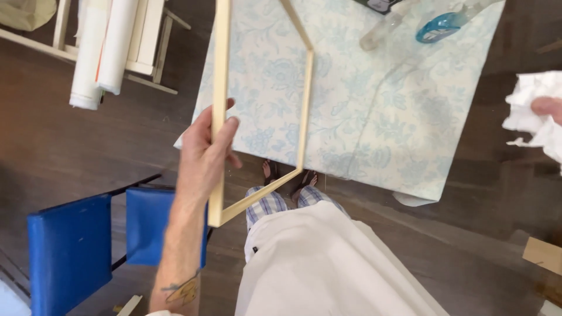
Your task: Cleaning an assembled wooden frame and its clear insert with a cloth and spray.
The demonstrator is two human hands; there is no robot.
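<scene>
At the far left, two blue chair pads (70,246) sit low by the floor, and above them white paper rolls (99,52) lean against a pale wooden rack (149,55).

Next comes the left hand (205,149), raised in front of the body. Its fingers (229,136) are curled closed around the long left side of a thin, pale wooden frame (219,70), thumb on the near face and fingertips wrapped over the far edge. The frame hangs in the air above the floor, its lower corner near the person's knees and its upper part crossing over the edge of the floral sheet (363,111) spread flat beyond it. The strips are slim and the middle is open, so the frame is probably light and easily carried in one hand, but likely to rack or crack at its glued corners if twisted (the joints look like the weak points). A grip at mid-length of a long side, as here, seems sound; a second hold on the opposite side (305,111) would steady it. Bare wood should not be slippery.

Further right, on the sheet's top edge, lie a clear bottle (380,32) and a blue tape dispenser (439,26).

At the right border, the right hand (549,106) is mostly out of view; one finger presses into a crumpled white paper wad (535,111), which it appears to clutch (soft, weightless stuff).
</scene>
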